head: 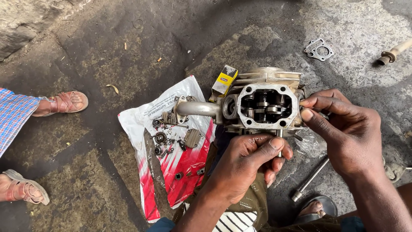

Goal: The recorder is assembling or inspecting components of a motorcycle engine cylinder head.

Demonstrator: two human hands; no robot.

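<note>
A grey metal engine cylinder head [262,105] with an open rectangular top and a curved intake pipe [198,108] rests in front of me over my lap. My left hand [246,165] grips a thin metal rod or bolt [280,136] standing under the head's lower edge. My right hand [343,129] pinches the head's right side with thumb and fingertips. What the fingertips pinch there is hidden.
A red and white plastic bag [171,172] on the oily concrete carries several small gears, nuts and covers. A yellow box [225,80] leans behind the head. A socket wrench [310,178], a gasket [319,49], a pipe end [392,53] and another person's sandalled feet [64,103] lie around.
</note>
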